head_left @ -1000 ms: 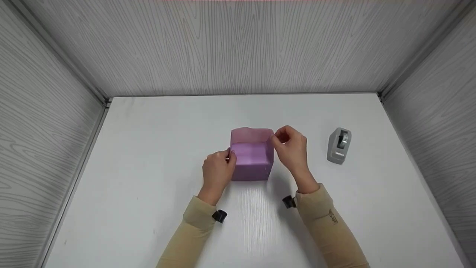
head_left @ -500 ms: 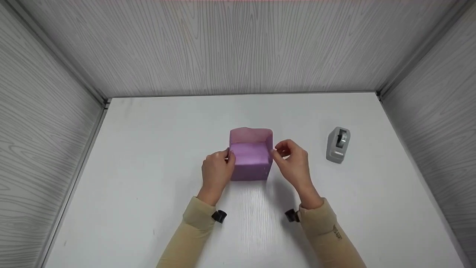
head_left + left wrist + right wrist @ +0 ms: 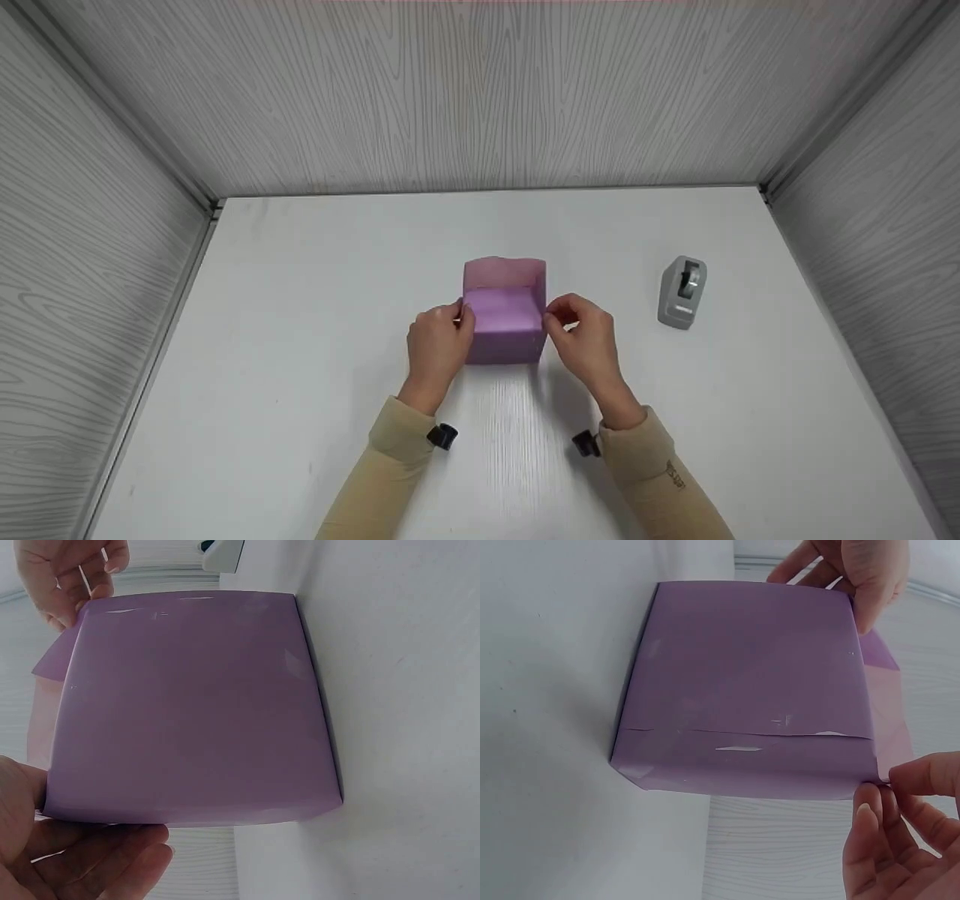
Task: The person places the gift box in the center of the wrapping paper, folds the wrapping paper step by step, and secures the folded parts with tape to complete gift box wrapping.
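A purple paper box point(image 3: 502, 348) stands upright in front of me, its top open and its pinkish back flap point(image 3: 504, 273) raised. My left hand point(image 3: 437, 346) grips the left side of the rim, thumb inside and the other fingers along the outer wall. With thumb and fingers my right hand point(image 3: 587, 339) pinches the top edge at the near right corner. Seen from the right wrist, the front panel point(image 3: 750, 667) has a long seam and small shiny white marks near that corner.
A grey tape dispenser point(image 3: 682, 292) with a roll in it stands on the white table point(image 3: 322, 270), right of the box. Wood-grain panels rise behind the table point(image 3: 480, 97) and along both sides.
My right hand has slid from the far right corner down the box's right edge to the near corner. That side is now drawn slightly inward. The left hand holds its place.
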A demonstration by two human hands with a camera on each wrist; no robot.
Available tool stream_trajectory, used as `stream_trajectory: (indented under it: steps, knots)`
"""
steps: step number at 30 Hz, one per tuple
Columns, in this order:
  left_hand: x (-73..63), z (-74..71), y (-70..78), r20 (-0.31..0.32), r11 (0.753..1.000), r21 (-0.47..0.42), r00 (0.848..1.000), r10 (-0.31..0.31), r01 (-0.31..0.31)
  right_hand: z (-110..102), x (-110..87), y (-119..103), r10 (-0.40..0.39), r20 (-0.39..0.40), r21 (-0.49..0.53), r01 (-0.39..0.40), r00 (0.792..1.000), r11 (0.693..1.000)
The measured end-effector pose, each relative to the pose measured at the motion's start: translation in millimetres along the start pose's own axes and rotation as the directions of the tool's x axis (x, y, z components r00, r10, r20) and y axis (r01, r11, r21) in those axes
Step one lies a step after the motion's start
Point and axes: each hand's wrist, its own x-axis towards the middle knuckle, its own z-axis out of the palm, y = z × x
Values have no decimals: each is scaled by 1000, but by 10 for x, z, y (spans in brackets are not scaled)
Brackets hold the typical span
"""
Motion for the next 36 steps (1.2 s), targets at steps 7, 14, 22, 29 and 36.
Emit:
stream_trajectory:
  steps: [7,14,22,29,36]
  knots:
    - [0,-8,2,3,1000,-1,1000,-10,10,25,0,8,-47,-24,-10,47,999,999]
    - [2,-15,0,5,1000,5,1000,-14,14,42,6,4,-52,-15,-20,52,999,998]
    - [3,-6,2,13,1000,9,1000,-12,12,60,14,9,-61,-15,-33,60,998,998]
    - [6,7,3,12,1000,20,1000,-2,2,106,30,33,-198,-35,-96,194,980,976]
    - [10,9,-3,16,1000,10,1000,-15,15,135,25,118,-317,-2,-134,314,948,940]
